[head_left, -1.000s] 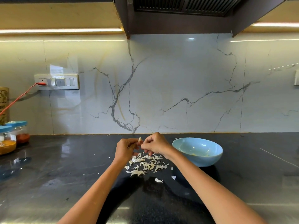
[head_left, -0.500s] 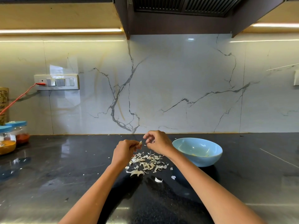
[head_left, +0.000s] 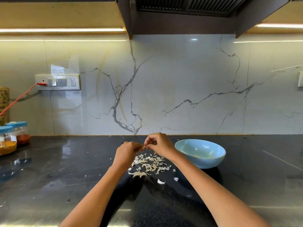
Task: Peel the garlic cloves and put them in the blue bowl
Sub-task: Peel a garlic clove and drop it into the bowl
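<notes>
My left hand [head_left: 127, 150] and my right hand [head_left: 159, 143] meet above the dark counter [head_left: 65, 169], and both pinch one small garlic clove [head_left: 144, 146] between their fingertips. Most of the clove is hidden by the fingers. Directly below the hands lies a pile of pale garlic skins [head_left: 150, 164]. The blue bowl [head_left: 200, 154] stands on the counter just right of my right hand, with a few pale pieces at its bottom.
Two blue-lidded spice jars [head_left: 11, 138] stand at the far left by a brown packet [head_left: 4, 105]. A red cable runs to the wall switch panel [head_left: 57, 82]. Loose skin bits [head_left: 161, 181] lie nearer me. A range hood [head_left: 188, 12] hangs overhead.
Both hands have stayed over the skin pile, shifting a little while working the clove; the right hand rose slightly and came back to the left hand's fingertips.
</notes>
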